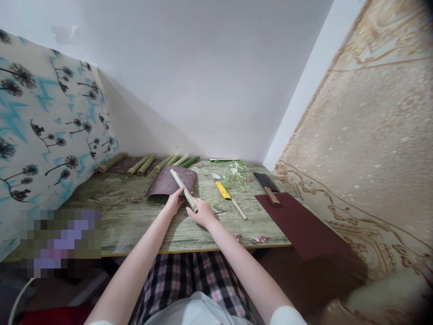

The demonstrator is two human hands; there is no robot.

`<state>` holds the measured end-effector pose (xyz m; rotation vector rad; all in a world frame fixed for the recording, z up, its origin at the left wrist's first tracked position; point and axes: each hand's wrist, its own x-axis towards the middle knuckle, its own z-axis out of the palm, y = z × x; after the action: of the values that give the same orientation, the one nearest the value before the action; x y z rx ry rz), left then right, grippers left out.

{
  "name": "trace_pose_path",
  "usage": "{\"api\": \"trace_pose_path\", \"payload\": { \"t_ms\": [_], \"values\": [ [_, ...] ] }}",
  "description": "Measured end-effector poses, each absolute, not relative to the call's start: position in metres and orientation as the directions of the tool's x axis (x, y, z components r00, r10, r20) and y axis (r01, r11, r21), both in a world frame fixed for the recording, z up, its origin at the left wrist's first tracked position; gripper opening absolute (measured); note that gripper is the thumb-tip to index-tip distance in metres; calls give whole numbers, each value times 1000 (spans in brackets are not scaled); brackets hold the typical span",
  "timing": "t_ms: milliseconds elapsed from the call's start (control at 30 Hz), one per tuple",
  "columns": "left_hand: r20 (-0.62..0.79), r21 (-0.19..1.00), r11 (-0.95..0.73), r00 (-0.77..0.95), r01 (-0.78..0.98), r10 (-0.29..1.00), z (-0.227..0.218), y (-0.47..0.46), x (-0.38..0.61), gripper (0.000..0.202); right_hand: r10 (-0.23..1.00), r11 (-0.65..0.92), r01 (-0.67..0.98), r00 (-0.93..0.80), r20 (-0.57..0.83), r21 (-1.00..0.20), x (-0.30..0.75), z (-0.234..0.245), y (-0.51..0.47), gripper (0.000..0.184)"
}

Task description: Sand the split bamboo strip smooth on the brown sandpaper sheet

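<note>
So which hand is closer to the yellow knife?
The right hand. It grips the near end of the pale stick, just left of the yellow knife; the left hand holds the stick farther left.

No text, number or brand can be read. The stick (pixel 178 181) at twelve o'clock and the knife (pixel 223 190) at one o'clock show bare surfaces; the patch (pixel 61 241) at eight o'clock is blurred.
</note>
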<state>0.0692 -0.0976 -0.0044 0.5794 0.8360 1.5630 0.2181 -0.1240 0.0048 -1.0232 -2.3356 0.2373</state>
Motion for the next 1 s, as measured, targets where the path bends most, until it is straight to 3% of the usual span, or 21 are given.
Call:
{"api": "trace_pose_path", "payload": {
  "t_ms": [233, 433, 633, 833, 1000],
  "values": [
    [-200, 730, -77, -320, -679, 926, -14, -89, 67, 18, 769, 634, 693, -515, 378, -343, 217, 2, -124, 30],
    [-187, 799, 7, -237, -601, 953, -17, -90, 69, 17, 810, 572, 743, -448, 378, -346, 217, 1, -119, 41],
    [-185, 744, -72, -307, -665, 934, -16, -87, 66, 15, 788, 607, 727, -499, 361, -321, 218, 0, -120, 40],
    [-175, 812, -20, -275, -583, 946, -16, -91, 69, 17, 814, 566, 757, -450, 368, -325, 216, -1, -119, 40],
    [-167, 780, -56, -293, -623, 941, -19, -87, 67, 17, 807, 574, 757, -458, 373, -312, 216, 0, -120, 39]
  ]
}}
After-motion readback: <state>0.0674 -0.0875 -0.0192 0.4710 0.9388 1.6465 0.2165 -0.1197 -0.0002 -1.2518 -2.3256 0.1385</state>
